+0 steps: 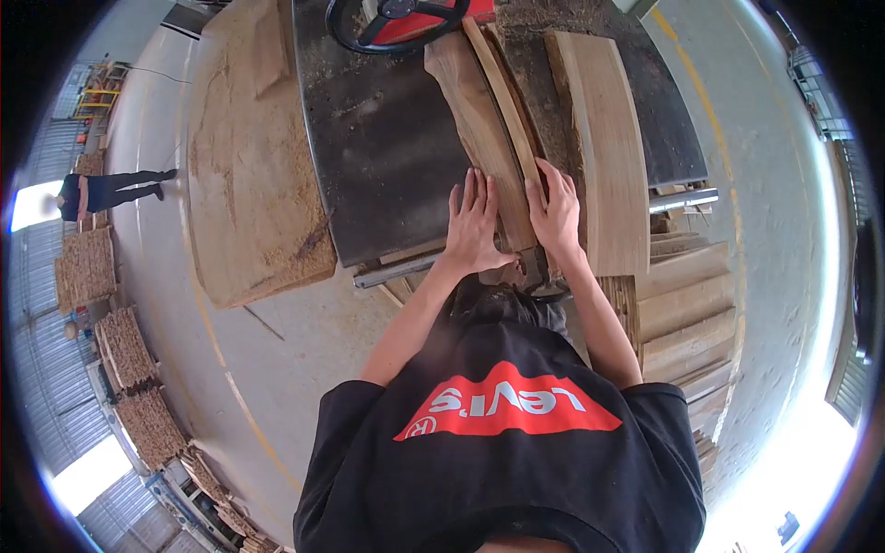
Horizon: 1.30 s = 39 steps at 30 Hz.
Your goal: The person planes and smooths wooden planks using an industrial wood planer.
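Observation:
A rough-edged wooden board [486, 138] lies lengthwise on the dark machine table [369, 138]. My left hand [475, 226] rests on its left edge near the end closest to me, fingers apart and pointing forward. Against the board's right side runs a narrow wood strip [505, 92]. My right hand [556, 212] is on the near end of this strip, with its fingers bent over it; their undersides are hidden. At the far end of the board are a black handwheel [398, 11] and a red machine part [433, 26].
A wide plank [604, 147] lies at the right of the table. A large sawdust-covered slab [249, 166] stands left. Stacked boards [687, 313] are at the lower right. Another person [101, 194] stands far left, near wood piles [129, 350].

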Available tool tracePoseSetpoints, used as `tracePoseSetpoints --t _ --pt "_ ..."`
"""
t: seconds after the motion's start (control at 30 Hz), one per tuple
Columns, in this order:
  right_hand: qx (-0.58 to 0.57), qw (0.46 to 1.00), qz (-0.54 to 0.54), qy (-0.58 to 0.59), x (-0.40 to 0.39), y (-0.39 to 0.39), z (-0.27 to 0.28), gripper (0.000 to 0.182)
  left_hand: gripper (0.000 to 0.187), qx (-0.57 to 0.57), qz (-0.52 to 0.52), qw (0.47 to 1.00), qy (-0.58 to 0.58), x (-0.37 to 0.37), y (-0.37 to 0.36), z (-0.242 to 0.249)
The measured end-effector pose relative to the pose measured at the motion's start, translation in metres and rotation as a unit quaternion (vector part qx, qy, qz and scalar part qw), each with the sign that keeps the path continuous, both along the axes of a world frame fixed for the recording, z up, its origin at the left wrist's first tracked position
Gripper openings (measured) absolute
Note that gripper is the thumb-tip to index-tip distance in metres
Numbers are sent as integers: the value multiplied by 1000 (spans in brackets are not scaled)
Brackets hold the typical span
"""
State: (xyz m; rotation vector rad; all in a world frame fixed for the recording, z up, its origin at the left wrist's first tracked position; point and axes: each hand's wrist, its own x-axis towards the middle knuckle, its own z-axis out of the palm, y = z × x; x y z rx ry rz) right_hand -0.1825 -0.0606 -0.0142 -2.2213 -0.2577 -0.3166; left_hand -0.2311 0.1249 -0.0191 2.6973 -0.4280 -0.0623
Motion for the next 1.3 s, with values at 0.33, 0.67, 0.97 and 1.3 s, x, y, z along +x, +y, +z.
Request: tracePoseSetpoints --t 0.33,0.67,0.97,1.3 --pt "-31 999 -4 15 4 4 13 43 139 71 -29 997 -25 124 40 20" --pt "-95 993 -3 70 8 12 22 48 141 15 -5 1000 -26 179 76 10" --pt "-200 977 -17 70 7 20 18 53 72 -136 129 946 -263 232 262 -12" --pt "-198 977 -25 73 7 19 15 52 139 52 582 812 -10 283 480 -26"
